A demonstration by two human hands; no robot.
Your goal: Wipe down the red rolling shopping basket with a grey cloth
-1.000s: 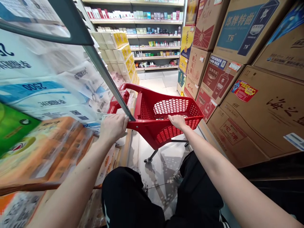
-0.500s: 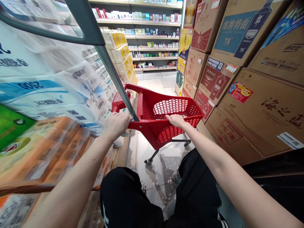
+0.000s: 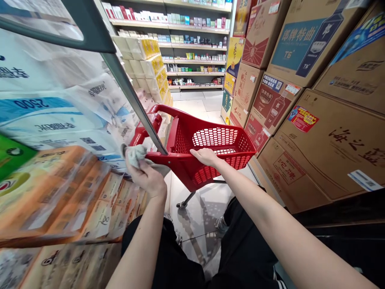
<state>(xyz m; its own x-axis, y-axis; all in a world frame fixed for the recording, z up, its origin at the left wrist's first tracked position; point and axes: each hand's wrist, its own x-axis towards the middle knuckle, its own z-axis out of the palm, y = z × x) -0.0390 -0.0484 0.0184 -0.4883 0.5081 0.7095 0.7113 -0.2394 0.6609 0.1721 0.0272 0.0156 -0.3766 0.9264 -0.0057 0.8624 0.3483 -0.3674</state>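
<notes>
A red plastic shopping cart (image 3: 228, 138) stands in the aisle in front of me, its basket showing nothing inside. My right hand (image 3: 205, 156) grips the cart's near rim. My left hand (image 3: 147, 174) is closed on a crumpled grey cloth (image 3: 135, 153), held just left of the cart beside a slanted grey metal bar (image 3: 132, 96). My legs in black trousers are below.
Packs of tissue and paper rolls (image 3: 60, 132) fill the left shelf, close to my left arm. Stacked cardboard boxes (image 3: 315, 100) wall the right side. Shelves of small goods (image 3: 192, 44) stand at the aisle's far end. Tiled floor (image 3: 198, 108) runs ahead.
My left hand has come off the cart's rim, dropped lower and turned, now showing a grey cloth in its grip. The cart has shifted slightly left.
</notes>
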